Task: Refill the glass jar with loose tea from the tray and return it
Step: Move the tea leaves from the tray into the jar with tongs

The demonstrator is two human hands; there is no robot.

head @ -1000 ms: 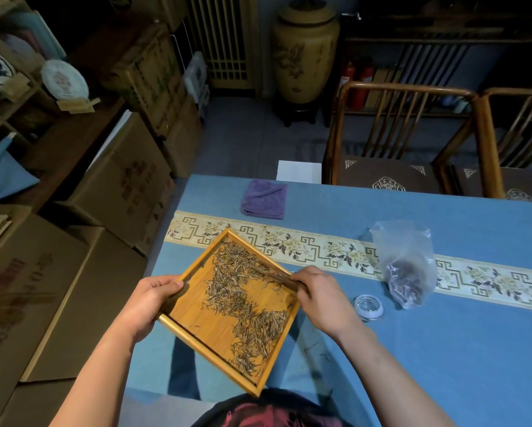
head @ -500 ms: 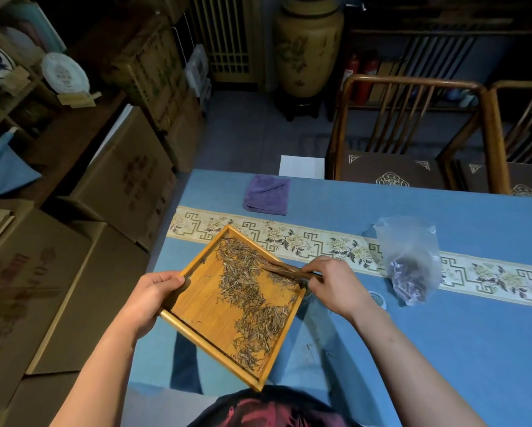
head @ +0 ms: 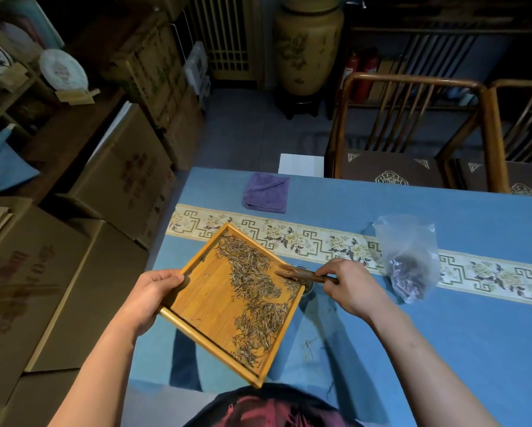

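Your left hand (head: 149, 298) grips the bamboo tray (head: 209, 306) at its 9 o'clock edge, thumb over the rim, fingers curled beneath; the tray is lifted off the table and tilted down toward 3 o'clock. Your right hand (head: 349, 288) pinches a brown wooden scoop (head: 301, 273) by its handle, the scoop's tip resting among the loose tea (head: 255, 291) at the tray's 3 o'clock corner. The tea lies in a band along the tray's right half, from 12 round to 5 o'clock. The glass jar (head: 304, 283) sits on the blue tablecloth (head: 474, 334) just under that corner, mostly hidden by tray and scoop; only its rim shows. At 2 o'clock from the tray a clear plastic bag (head: 409, 257) with dark contents stands on the patterned runner (head: 320, 241). A purple cloth (head: 266, 192) lies at 12 o'clock
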